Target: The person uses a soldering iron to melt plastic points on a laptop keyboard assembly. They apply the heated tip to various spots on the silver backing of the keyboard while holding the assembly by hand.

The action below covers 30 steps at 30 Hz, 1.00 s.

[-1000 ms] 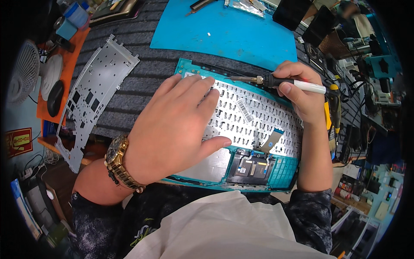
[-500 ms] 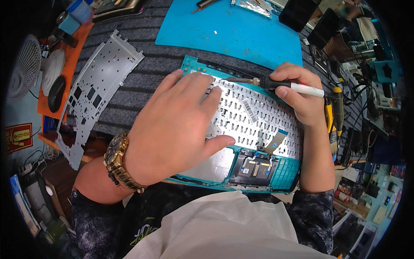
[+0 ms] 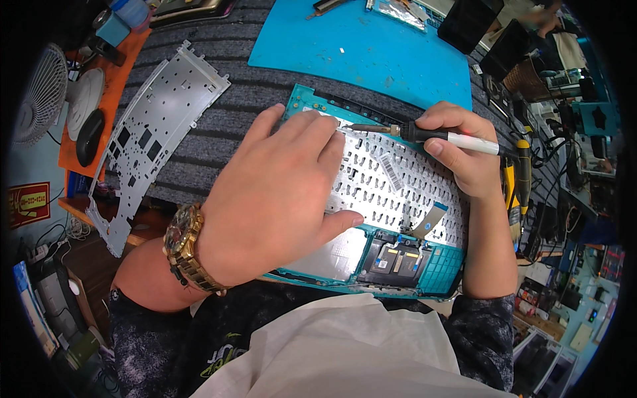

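your left hand (image 3: 275,192) lies flat, fingers spread, on the teal laptop palmrest shell with its perforated silver keyboard backplate (image 3: 391,192), pinning it steady on the ribbed grey mat (image 3: 219,142). your right hand (image 3: 464,156) grips a black-and-white soldering iron (image 3: 424,134) like a pen, tip touching the shell's far edge by your left fingertips.

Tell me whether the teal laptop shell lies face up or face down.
Face down. The teal laptop shell shows its inner side: the keyboard's perforated metal backing and a loose ribbon cable face the camera.
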Each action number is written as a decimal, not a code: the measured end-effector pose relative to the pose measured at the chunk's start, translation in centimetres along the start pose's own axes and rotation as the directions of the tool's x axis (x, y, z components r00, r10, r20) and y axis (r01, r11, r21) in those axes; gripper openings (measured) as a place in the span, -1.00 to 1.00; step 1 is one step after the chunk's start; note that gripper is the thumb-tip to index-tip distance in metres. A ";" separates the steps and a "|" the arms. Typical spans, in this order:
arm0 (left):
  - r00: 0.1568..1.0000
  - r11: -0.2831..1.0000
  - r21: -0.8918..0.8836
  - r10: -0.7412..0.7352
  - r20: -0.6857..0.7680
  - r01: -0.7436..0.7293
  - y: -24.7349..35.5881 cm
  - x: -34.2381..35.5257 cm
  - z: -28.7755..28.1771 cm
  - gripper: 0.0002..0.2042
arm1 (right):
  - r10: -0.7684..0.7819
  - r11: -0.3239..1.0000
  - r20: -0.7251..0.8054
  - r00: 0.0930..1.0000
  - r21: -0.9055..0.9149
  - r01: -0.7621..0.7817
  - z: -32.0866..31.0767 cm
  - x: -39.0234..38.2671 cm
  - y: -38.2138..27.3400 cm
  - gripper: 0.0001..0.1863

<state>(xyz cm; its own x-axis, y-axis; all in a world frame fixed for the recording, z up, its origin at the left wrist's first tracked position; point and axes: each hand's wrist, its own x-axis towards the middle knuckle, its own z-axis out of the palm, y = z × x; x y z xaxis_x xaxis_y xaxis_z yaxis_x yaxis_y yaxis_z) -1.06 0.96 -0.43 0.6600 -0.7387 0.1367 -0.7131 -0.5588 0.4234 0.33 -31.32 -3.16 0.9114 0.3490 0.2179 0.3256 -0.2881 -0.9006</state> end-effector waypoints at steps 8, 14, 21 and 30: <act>1.000 1.000 0.010 -0.008 0.030 0.008 0.1 0.1 -0.2 -0.24 | 0.000 1.000 0.009 1.000 -0.003 0.000 0.2 0.1 -0.1 -0.76; 1.000 1.000 0.014 -0.006 0.016 0.006 0.1 0.1 0.0 -0.24 | 0.005 1.000 0.014 1.000 0.000 -0.005 0.2 0.1 -0.1 -0.75; 0.999 1.000 0.015 -0.019 0.032 0.019 0.2 0.1 -0.1 -0.25 | -0.002 1.000 0.017 1.000 -0.020 0.002 0.3 0.3 -0.2 -0.75; 1.000 1.000 0.018 -0.014 0.021 0.013 0.1 0.1 0.1 -0.25 | -0.006 1.000 0.017 1.000 -0.027 0.007 0.2 0.2 -0.2 -0.75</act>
<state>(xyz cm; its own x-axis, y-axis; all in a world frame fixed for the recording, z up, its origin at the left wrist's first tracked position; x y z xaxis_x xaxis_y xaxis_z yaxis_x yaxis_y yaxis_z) -1.08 0.76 -0.40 0.6646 -0.7388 0.1119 -0.7083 -0.5752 0.4093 0.41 -30.98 -3.06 0.9050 0.3660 0.2170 0.3384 -0.3100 -0.8885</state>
